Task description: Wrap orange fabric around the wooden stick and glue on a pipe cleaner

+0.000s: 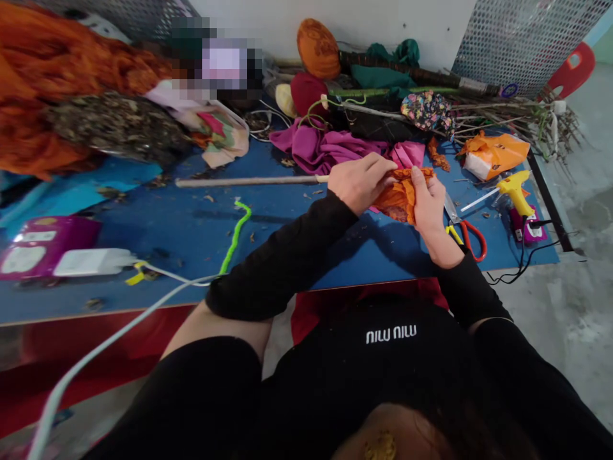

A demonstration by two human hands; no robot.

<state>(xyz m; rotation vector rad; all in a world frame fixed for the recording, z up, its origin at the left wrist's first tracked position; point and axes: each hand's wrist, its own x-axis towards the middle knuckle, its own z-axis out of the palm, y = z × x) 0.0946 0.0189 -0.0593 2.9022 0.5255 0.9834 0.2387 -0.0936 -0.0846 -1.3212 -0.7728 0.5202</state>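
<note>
Both hands work over the blue table near its right half. My left hand (358,182) is closed around the right end of a thin wooden stick (249,181), which lies level and points left. Its fingertips also meet the top edge of a crumpled orange cloth (400,198). My right hand (428,203) pinches that cloth from the other side, thumb on top. The cloth's upper edge runs along the stick's line; how the two are joined there is hidden by my fingers. Beside my right hand lie scissors (472,239) with red and yellow handles.
A yellow glue gun (518,193) and an orange packet (498,155) are at the right. Magenta cloth (325,147) and bundled twigs lie behind. A bright green fuzzy strip (235,236), a white cable (119,332) and a purple power strip (52,243) are at the left.
</note>
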